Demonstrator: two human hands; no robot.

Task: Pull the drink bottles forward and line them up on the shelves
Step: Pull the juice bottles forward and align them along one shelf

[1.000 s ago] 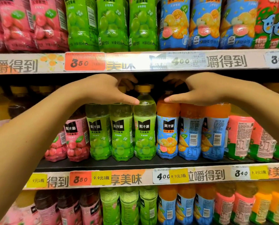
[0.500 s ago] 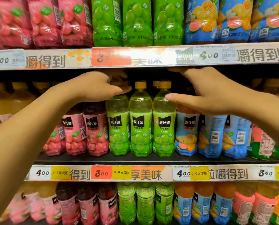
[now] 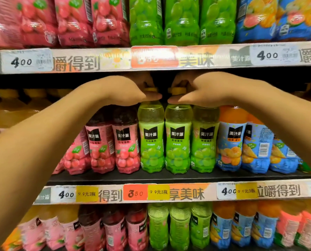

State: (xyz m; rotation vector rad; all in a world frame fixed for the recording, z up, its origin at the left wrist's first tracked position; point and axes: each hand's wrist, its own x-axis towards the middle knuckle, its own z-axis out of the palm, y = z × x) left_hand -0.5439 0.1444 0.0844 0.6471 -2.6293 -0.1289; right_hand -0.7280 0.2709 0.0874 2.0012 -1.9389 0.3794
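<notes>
Both hands have closed in: left hand (image 3: 133, 91) and right hand (image 3: 203, 91) apparently pinch neighbouring green bottles' (image 3: 152, 138) yellow caps (image 3: 178, 90), to drag them forward.

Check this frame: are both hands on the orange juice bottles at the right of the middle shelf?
No, the left hand and right hand grip the yellow caps of two green grape bottles.

Three green grape bottles (image 3: 177, 142) stand upright, touching, at the middle shelf (image 3: 169, 176) front. Pink-label bottles (image 3: 115, 147) stand left, blue-label orange bottles (image 3: 241, 142) right.
</notes>
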